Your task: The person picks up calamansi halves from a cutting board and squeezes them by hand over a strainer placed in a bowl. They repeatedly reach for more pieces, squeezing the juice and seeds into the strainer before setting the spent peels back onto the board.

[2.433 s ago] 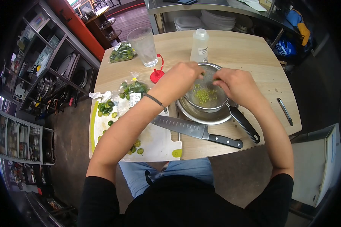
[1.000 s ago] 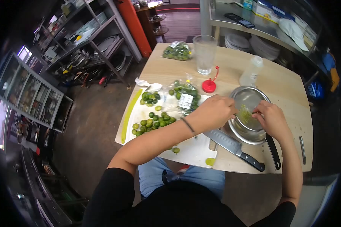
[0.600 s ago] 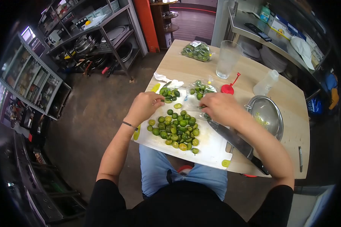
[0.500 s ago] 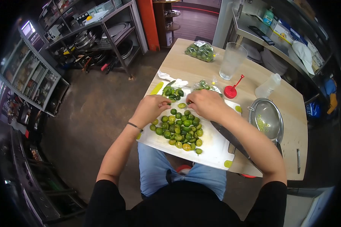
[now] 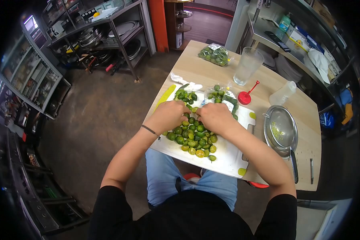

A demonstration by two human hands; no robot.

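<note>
Both hands meet over a white cutting board (image 5: 228,154). My left hand (image 5: 170,115) has its fingers pinched together, and my right hand (image 5: 216,118) is closed opposite it. Between the fingertips shows a small green lime (image 5: 195,109), partly covered by them. Below the hands lies a heap of small limes (image 5: 192,136), some cut open with yellow-green flesh. Beyond the left fingers sits a smaller pile of dark green limes (image 5: 185,95). An open plastic bag of limes (image 5: 219,95) lies just past my right hand.
A metal strainer (image 5: 282,128) with pale bits rests over a bowl on the right. A tall clear glass (image 5: 247,67), a red funnel-like cap (image 5: 245,97), a plastic bottle (image 5: 283,93) and another lime bag (image 5: 214,54) stand farther back. A pen (image 5: 311,170) lies near the right edge.
My hands have come closer together and slightly nearer my body, over the top of the heap. The cut lime that lay visible between them is now mostly covered by fingers.
</note>
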